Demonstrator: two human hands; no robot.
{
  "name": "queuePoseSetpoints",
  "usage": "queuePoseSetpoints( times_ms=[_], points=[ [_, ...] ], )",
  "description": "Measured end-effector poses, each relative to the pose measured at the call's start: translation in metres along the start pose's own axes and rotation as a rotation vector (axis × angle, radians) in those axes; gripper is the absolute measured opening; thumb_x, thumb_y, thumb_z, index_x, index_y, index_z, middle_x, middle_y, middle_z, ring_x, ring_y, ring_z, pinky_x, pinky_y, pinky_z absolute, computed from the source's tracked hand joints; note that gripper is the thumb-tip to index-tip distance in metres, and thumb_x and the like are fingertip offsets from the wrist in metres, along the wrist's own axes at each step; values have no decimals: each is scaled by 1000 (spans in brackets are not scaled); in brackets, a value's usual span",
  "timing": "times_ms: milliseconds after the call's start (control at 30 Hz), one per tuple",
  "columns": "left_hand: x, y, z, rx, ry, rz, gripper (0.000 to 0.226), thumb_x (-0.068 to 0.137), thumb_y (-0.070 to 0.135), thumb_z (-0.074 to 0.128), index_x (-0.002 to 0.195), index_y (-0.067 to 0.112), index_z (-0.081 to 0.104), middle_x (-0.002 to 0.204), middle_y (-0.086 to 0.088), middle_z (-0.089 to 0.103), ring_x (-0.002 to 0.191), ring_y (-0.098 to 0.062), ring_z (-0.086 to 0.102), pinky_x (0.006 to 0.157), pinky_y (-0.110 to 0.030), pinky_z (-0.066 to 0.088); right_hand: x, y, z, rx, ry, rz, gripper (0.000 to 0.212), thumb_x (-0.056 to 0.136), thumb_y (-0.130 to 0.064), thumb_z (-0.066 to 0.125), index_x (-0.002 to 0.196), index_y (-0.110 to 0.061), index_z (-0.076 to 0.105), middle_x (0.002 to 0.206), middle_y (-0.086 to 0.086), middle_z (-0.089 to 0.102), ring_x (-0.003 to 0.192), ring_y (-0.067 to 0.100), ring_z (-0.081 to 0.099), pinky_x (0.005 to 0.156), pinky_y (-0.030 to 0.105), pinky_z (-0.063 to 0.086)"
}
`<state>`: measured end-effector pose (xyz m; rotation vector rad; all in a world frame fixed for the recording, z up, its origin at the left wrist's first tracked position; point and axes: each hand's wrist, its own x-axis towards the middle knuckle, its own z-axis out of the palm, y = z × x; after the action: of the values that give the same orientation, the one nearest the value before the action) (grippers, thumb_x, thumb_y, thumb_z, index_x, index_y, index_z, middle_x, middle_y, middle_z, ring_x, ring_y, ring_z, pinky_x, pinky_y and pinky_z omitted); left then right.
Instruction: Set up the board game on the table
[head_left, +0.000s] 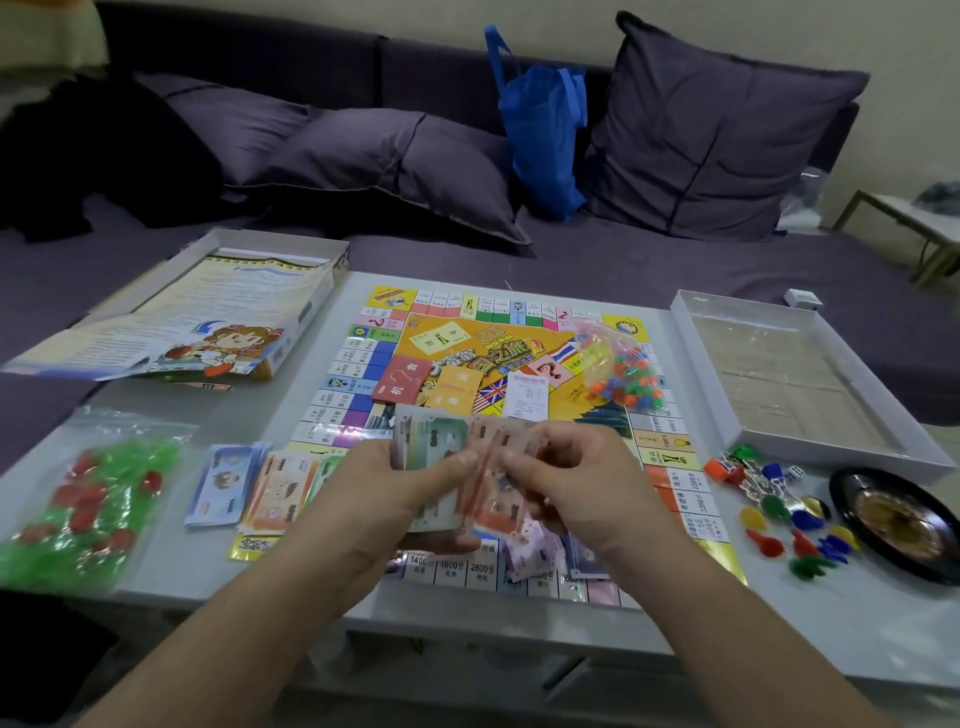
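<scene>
Hands (488, 483) over table (171, 561) (sofa (623, 260) behind)

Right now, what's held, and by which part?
A stack of play banknotes: left hand grips its left side, right hand pinches the top notes' right edge.

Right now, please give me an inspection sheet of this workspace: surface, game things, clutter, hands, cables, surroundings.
Surface: pale table, largely covered.
Job's things: game board lies flat in the middle; card stacks and a bag of small coloured pieces lie on it; sorted banknote piles at its left edge; loose pawns and a black roulette wheel to its right.
Clutter: bag of green and red pieces; box lid with leaflet; empty box tray.
Hands: left hand grips a fan of banknotes; right hand pinches notes from it.
Cables: nothing seen.
Surroundings: purple sofa with cushions, blue bag.
</scene>
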<state>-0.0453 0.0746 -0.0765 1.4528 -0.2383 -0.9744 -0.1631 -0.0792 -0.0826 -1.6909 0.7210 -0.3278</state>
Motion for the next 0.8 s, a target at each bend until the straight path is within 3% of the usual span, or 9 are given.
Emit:
queuePoseSetpoints(
  times_ms=[200, 267, 433, 600, 667, 733, 800],
  points=[
    [15, 10, -28, -185, 136, -42, 27, 101, 5, 59, 127, -2, 54, 100, -27, 77, 90, -41, 78, 65, -50, 65, 11, -4, -15, -63, 143, 33, 6, 98, -9, 70, 93, -8, 73, 71, 5, 76, 46, 6, 61, 43, 19, 43],
    [17, 11, -35, -209, 179, -45, 29, 102, 2, 56, 131, -1, 52, 100, -28, 77, 90, -42, 78, 62, -48, 66, 13, -4, -9, -135, 126, 49, 2, 97, -10, 72, 97, -8, 71, 76, 3, 77, 49, 4, 67, 44, 15, 45],
    [13, 9, -40, -165, 185, -24, 30, 101, -3, 57, 131, 0, 55, 100, -23, 78, 88, -39, 79, 59, -46, 66, 19, 2, 26, -281, 8, 77, 20, 96, -15, 75, 104, -20, 58, 90, 0, 74, 68, 12, 77, 51, 21, 55],
    [11, 6, -49, -102, 164, -6, 30, 99, 1, 63, 129, 4, 59, 103, -17, 80, 91, -36, 79, 67, -50, 66, 25, 13, 57, -574, -37, 28, 27, 94, -25, 76, 107, -25, 53, 94, -2, 66, 77, 14, 69, 67, 38, 62],
    [10, 4, -52, -82, 145, -5, 29, 98, 3, 65, 127, 5, 62, 103, -16, 80, 92, -34, 79, 69, -50, 66, 24, 17, 66, -832, -25, -46, 34, 92, -34, 76, 109, -25, 48, 102, -2, 62, 87, 20, 64, 73, 42, 59],
    [9, 1, -54, -62, 129, 0, 29, 96, 5, 69, 124, 5, 65, 103, -15, 80, 92, -33, 79, 70, -48, 66, 23, 19, 70, -1014, -3, -117, 42, 91, -38, 74, 117, -25, 44, 115, -4, 53, 97, 22, 59, 73, 41, 54],
    [9, 0, -54, -59, 126, -2, 31, 91, 6, 75, 121, 4, 68, 103, -16, 80, 91, -34, 79, 72, -48, 65, 25, 17, 68, -952, 34, -159, 39, 94, -33, 72, 122, -25, 46, 121, -5, 47, 99, 19, 58, 74, 34, 49]
  ],
)
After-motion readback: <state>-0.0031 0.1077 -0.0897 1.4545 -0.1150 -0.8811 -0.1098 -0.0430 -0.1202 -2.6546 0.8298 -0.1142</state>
